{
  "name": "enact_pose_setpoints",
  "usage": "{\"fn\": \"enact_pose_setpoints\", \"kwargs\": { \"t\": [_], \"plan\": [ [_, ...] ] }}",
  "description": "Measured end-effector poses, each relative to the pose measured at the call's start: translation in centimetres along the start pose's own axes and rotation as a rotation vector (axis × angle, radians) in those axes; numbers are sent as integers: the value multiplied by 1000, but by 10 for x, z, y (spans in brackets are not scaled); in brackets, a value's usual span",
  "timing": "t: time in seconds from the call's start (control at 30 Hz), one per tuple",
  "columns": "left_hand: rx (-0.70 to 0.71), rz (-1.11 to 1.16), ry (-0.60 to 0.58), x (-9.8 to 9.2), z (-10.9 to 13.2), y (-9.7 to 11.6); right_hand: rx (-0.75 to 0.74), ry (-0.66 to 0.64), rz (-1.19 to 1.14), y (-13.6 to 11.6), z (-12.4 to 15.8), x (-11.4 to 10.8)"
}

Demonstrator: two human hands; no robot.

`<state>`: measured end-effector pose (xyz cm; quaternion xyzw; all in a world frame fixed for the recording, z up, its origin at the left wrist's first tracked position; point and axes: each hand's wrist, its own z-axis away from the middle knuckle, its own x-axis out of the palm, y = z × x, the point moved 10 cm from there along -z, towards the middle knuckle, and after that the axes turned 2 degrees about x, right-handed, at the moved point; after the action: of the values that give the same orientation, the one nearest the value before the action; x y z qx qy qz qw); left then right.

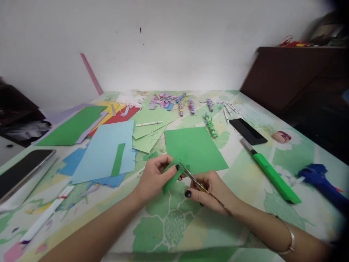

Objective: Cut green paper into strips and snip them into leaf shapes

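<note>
Between the thumb and fingers of my left hand is a small green paper strip. My right hand grips a pair of scissors with gold-coloured handles, and the blades reach the strip's upper right edge. Whether the blades are parted there is hard to make out. Just beyond both hands a larger green paper sheet lies flat on the table. Left of my left hand, another green strip rests on a light blue sheet.
Stacked coloured papers lie at the left, near a phone and a white marker. Curled paper pieces and paper scraps sit at the back. On the right are a black device, a green cutter and a blue tool.
</note>
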<state>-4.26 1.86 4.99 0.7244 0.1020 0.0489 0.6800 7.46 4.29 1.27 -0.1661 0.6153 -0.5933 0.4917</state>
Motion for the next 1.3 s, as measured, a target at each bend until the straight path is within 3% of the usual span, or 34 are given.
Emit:
{"fn": "enact_pose_setpoints", "kwargs": {
  "t": [1.3],
  "plan": [
    [-7, 49, -19, 2, 0, -2, 12, 128, 118, -1, -4, -10]
  ]
}}
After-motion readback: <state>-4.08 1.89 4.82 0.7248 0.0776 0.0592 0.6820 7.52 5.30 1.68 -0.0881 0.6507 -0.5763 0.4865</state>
